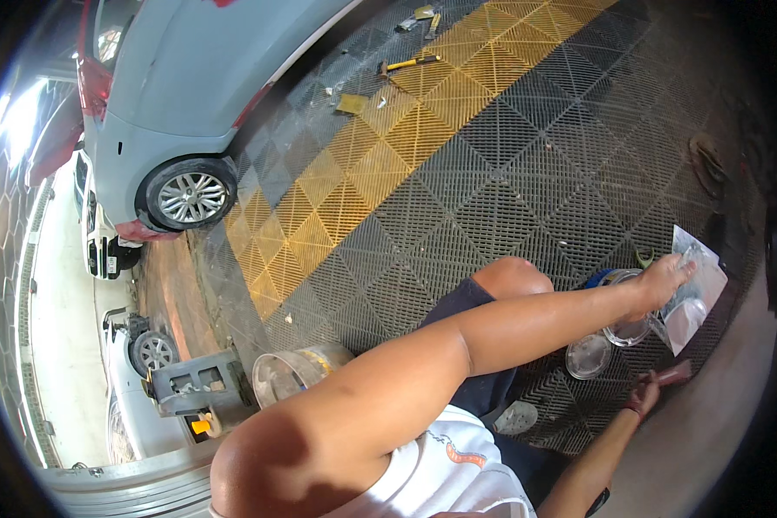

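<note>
My left hand point(660, 283), at the end of the outstretched arm, grips a thin pale sheet point(708, 281) with a greyish smear across it. Lower down, my right hand point(643, 394) is closed around a flat pinkish blade-like piece point(674, 373), whose exact kind I cannot make out. Under the left wrist stands a round clear tub point(623, 333), partly hidden by the forearm. Beside it lies a round, see-through lid or shallow dish point(588, 356).
Black and yellow grid tiles point(483, 121) cover the floor. A grey car point(190, 78) with a silver wheel stands at upper left. A hammer point(413, 64) lies far off. To the left are a bucket point(276, 377) and a grey plastic stool point(200, 386).
</note>
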`<action>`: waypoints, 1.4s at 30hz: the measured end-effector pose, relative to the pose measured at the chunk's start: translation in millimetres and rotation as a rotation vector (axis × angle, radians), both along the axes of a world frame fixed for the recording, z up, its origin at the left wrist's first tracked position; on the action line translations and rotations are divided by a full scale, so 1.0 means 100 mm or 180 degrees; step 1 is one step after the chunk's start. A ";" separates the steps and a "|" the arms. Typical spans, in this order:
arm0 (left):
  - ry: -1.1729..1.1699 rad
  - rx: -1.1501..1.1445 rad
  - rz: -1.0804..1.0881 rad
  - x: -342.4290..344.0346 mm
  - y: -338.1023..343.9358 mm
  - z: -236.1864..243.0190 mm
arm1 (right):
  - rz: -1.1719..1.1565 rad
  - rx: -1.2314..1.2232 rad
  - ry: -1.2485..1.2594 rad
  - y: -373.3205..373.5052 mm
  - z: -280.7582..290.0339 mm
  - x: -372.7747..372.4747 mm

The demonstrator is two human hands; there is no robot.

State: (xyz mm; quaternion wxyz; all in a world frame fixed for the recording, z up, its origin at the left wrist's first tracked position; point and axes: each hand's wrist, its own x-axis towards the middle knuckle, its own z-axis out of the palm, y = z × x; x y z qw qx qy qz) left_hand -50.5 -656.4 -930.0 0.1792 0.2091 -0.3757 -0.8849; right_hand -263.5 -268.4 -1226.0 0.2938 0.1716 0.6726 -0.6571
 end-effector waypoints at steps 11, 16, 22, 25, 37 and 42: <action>0.0051 -0.0060 0.0207 -0.12 -0.09 -0.16 | 0.0331 -0.0512 0.1479 -0.92 3.04 0.51; 0.0133 -0.0050 0.0079 -0.04 -0.15 -0.21 | 0.0960 -0.1211 0.1517 -1.42 3.31 1.10; 0.0077 -0.0132 0.0079 -0.03 -0.20 -0.29 | 0.1219 -0.0989 0.1549 -1.54 3.23 1.23; 0.0184 -0.0088 0.0004 0.01 -0.21 -0.24 | 0.1408 -0.1026 0.1424 -1.59 3.45 1.29; -0.0002 -0.0036 -0.0047 -0.02 -0.16 -0.23 | 0.1578 -0.0695 0.1218 -1.57 3.51 1.33; 0.0057 -0.0026 -0.0136 -0.04 -0.13 -0.22 | 0.1403 -0.0294 0.1507 -1.52 3.27 1.33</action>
